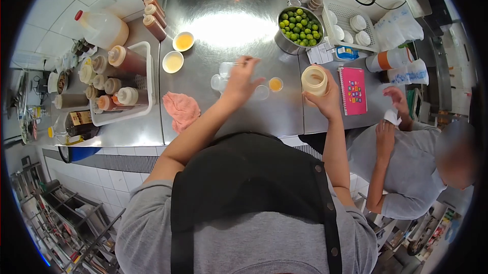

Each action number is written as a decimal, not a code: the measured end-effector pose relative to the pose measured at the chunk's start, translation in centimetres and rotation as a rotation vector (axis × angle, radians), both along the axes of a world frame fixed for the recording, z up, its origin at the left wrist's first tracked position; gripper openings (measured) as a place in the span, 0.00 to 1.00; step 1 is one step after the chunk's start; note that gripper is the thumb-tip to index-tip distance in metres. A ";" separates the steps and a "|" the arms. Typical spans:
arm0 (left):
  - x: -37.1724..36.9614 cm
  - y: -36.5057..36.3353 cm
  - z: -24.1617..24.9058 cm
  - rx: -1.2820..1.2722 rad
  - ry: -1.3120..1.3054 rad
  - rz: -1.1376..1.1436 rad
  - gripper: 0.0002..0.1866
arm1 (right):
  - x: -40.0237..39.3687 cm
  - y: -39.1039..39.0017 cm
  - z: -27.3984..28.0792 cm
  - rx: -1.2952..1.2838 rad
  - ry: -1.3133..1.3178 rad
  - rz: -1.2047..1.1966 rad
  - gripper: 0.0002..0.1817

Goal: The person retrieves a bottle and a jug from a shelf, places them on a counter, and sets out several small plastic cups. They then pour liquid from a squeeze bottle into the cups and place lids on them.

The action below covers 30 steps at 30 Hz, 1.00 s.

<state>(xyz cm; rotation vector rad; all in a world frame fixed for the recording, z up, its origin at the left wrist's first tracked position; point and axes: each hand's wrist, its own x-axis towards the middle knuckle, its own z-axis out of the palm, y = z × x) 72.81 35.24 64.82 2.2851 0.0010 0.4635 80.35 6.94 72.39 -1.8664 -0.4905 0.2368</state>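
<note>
My right hand [325, 99] is wrapped round a pale, uncapped plastic bottle [315, 80], its wide mouth facing up. My left hand [243, 83] hovers over the steel counter with its thumb spread away from the fingers; no held thing can be made out. Beneath and beside it are clear plastic portion cups [216, 83], partly covered by the hand. To its right sit another clear cup or lid [261, 92] and a small cup of orange-yellow sauce [275, 84]. Two white bowls of yellow liquid, a nearer bowl [173, 62] and a farther bowl [183, 42], stand at the left.
A pink cloth [182, 111] lies front left, beside a white bin [148, 106] of squeeze bottles. At the back right stand a pot of green limes [296, 46] and a dish rack [351, 7]. A pink notebook [353, 91] lies near a co-worker [396, 162] on the right.
</note>
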 end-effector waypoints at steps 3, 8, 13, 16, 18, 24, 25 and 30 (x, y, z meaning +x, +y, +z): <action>-1.8 5.3 -0.6 0.104 -0.039 0.153 0.36 | -0.1 0.2 0.2 0.019 0.025 -0.030 0.43; -2.7 9.7 -1.8 -0.200 0.342 0.182 0.36 | 0.1 1.4 -0.3 0.057 0.037 -0.001 0.46; -2.4 10.2 -3.1 -0.270 0.363 0.135 0.32 | -0.1 2.3 0.3 0.092 0.047 -0.005 0.46; -2.5 10.2 -2.9 -0.315 0.364 0.131 0.31 | 0.0 2.2 -0.1 0.108 0.045 -0.014 0.46; -2.2 10.1 -2.0 -0.295 0.362 0.114 0.31 | 0.1 2.4 0.1 0.117 0.040 -0.019 0.46; -2.0 10.0 -1.1 -0.261 0.421 0.120 0.31 | 0.0 2.5 -0.1 0.134 0.060 -0.041 0.44; -2.2 9.9 -1.4 -0.272 0.407 0.124 0.31 | -0.2 2.3 -0.4 0.118 0.060 -0.041 0.44; -1.9 10.1 -1.5 -0.261 0.396 0.114 0.31 | 0.0 2.6 -0.6 0.104 -0.017 -0.041 0.43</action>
